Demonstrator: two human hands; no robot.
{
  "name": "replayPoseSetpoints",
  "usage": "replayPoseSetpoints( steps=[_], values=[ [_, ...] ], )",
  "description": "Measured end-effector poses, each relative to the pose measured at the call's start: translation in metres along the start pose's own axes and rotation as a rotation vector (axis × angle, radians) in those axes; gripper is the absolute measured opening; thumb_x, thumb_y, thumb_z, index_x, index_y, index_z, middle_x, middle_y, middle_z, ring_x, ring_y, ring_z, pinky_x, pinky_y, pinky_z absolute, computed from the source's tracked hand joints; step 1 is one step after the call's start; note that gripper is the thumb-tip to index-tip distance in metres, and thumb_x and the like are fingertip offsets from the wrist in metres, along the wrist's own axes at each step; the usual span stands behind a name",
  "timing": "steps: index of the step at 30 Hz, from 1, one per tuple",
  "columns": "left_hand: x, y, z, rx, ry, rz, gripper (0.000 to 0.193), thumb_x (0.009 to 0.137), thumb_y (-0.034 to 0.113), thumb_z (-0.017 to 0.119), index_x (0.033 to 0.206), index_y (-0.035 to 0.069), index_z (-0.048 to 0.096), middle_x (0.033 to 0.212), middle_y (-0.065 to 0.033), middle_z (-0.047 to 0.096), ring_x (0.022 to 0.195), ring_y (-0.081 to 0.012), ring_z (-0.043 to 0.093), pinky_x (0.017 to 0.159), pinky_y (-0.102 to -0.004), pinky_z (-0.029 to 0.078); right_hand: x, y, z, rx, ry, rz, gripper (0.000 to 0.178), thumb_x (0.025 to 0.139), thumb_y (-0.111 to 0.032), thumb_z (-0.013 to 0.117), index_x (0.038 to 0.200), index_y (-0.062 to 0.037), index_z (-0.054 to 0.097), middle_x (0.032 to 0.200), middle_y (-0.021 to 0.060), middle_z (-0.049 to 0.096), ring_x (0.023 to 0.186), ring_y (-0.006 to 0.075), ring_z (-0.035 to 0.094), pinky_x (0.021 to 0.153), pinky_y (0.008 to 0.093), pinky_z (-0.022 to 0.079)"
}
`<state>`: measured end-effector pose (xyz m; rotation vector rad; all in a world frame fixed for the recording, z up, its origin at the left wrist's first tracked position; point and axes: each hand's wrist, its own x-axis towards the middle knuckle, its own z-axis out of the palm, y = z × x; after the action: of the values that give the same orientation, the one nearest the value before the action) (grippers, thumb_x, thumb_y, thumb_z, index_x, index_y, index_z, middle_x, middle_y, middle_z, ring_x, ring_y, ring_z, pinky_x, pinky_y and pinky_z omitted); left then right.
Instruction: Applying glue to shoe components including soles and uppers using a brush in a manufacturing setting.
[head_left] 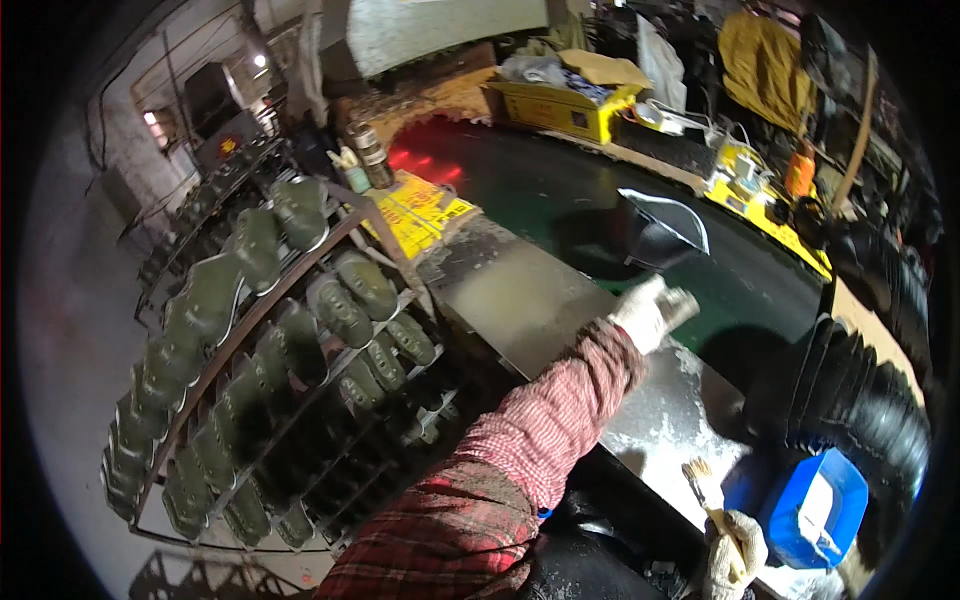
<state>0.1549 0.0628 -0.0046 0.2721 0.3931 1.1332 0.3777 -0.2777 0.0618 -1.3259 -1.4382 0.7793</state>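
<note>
My left hand (652, 312), in a white glove, reaches out over the dark green belt (560, 180) with its fingers stretched and nothing visible in them. Just beyond the fingertips, a dark curved piece with a white edge (665, 230) rests on the belt; a small gap seems to separate them. At the lower right my right hand (735, 555), also gloved, is closed round the handle of a brush (704, 487) with pale bristles pointing up. Beside it stands a blue container (818, 510) with whitish stuff inside.
To the left, a rack (240, 350) carries several rows of olive-green shoes (205, 300). A metal ledge (520, 300) borders the belt. Black curved pieces (840, 400) are stacked at right. A yellow box (560, 108) and a yellow tray (770, 220) line the far side.
</note>
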Motion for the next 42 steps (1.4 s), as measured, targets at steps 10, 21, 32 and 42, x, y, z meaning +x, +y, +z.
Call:
replayPoseSetpoints(
  steps=[10,21,32,42],
  values=[
    [-0.314,0.272,0.027,0.9,0.644,1.844,0.031,0.098,0.009,0.049,0.127,-0.003,0.049,0.124,-0.0134,0.056,0.116,-0.0221,0.053,0.101,-0.0318,0.043,-0.016,0.018,0.01,0.128,0.011,0.055,0.031,0.091,-0.006,0.055,0.122,0.0008,0.054,0.105,0.0202,0.067,0.08,0.0179,0.065,0.067,0.0251,0.053],
    [-0.507,0.319,0.012,2.527,1.823,1.534,0.044,0.085,0.023,0.066,0.123,0.004,0.057,0.118,-0.0153,0.061,0.115,-0.031,0.054,0.108,-0.0531,0.029,0.029,0.052,-0.001,1.18,-0.231,1.165,0.051,0.1,-0.036,0.031,0.141,-0.0066,0.04,0.072,0.001,0.056,0.043,0.0107,0.032,0.04,0.0248,0.027],
    [-0.673,0.318,0.035,1.476,2.181,2.263,0.05,0.09,0.024,0.061,0.13,-0.002,0.048,0.131,-0.0234,0.05,0.119,-0.0381,0.048,0.105,-0.045,0.035,-0.019,-0.046,0.043,-0.13,-0.382,-0.224,0.045,0.096,-0.035,0.046,0.128,-0.0037,0.054,0.111,0.0104,0.065,0.095,0.0209,0.062,0.079,0.0296,0.048],
    [-0.733,0.307,-0.011,1.62,2.237,1.742,0.04,0.091,0.026,0.056,0.119,-0.003,0.059,0.122,-0.0216,0.059,0.114,-0.0346,0.055,0.099,-0.0397,0.04,-0.041,0.009,0.036,0.03,-0.189,-0.169,0.028,0.083,-0.02,0.069,0.098,0.0021,0.06,0.081,0.0099,0.065,0.069,0.0144,0.061,0.063,0.0268,0.05]
  ],
)
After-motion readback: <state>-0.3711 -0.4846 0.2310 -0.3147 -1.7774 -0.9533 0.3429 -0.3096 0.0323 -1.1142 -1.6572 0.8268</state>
